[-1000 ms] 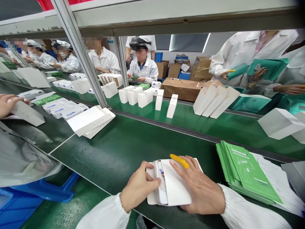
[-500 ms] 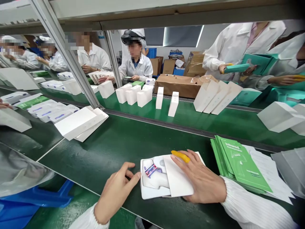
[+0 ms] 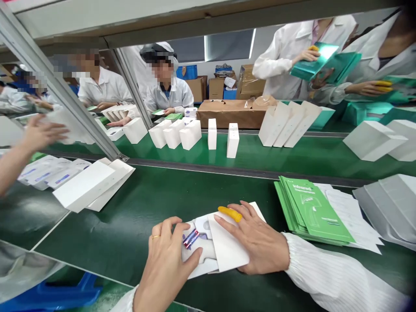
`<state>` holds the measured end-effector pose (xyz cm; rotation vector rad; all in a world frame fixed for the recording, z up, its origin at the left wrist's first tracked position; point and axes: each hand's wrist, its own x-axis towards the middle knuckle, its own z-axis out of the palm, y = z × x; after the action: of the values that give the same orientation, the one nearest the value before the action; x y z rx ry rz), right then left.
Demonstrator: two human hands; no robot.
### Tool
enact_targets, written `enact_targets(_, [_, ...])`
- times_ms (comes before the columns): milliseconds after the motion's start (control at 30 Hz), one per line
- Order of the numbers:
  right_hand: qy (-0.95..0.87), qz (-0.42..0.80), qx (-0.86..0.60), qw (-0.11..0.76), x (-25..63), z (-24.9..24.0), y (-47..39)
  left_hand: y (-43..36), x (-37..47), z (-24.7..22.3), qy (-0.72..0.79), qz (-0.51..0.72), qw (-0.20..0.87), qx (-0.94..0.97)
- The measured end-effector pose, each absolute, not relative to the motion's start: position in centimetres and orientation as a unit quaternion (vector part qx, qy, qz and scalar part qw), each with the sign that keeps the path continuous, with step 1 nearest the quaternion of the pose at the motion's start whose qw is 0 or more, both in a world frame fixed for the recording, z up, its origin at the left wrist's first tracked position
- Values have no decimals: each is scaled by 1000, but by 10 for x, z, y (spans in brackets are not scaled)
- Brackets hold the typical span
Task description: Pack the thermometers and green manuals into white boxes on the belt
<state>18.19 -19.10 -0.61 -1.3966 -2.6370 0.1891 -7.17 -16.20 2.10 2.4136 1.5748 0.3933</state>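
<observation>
Low in the head view, a white tray (image 3: pixel 204 224) holding a white device (image 3: pixel 208 250) and shiny wrapped batteries (image 3: pixel 191 238) is partly inside a white box sleeve (image 3: pixel 227 247). My left hand (image 3: pixel 169 255) wraps its fingers and thumb around the tray's exposed left end. Across the sleeve lies my right hand (image 3: pixel 256 238), gripping it, with a yellow cover on one finger. Right of the box is a stack of green booklets (image 3: pixel 315 208) beside white papers (image 3: pixel 351 216).
White boxes lie at the left (image 3: pixel 86 182) and stand on the far green belt (image 3: pixel 233 141). Grey-white boxes (image 3: pixel 390 208) lean at the right. A metal post (image 3: pixel 65 86) crosses the left side. A co-worker's hand (image 3: pixel 42 134) reaches in at the left; people work opposite.
My left hand has moved from beside the tray onto its left end. The view has shifted, and a co-worker's arm has come in at the left with a white box.
</observation>
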Motion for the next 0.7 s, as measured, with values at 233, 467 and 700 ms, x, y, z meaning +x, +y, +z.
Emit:
enact_targets(233, [-883, 83, -455, 79, 173, -5, -186, -158, -88, 23, 552, 57, 111, 824])
enact_targets(467, [-881, 110, -454, 80, 177, -8, -187, -149, -68, 44, 523, 57, 157, 836])
enact_targets(700, [-879, 110, -453, 98, 177, -11, -186, -137, -51, 46, 504, 79, 270, 816])
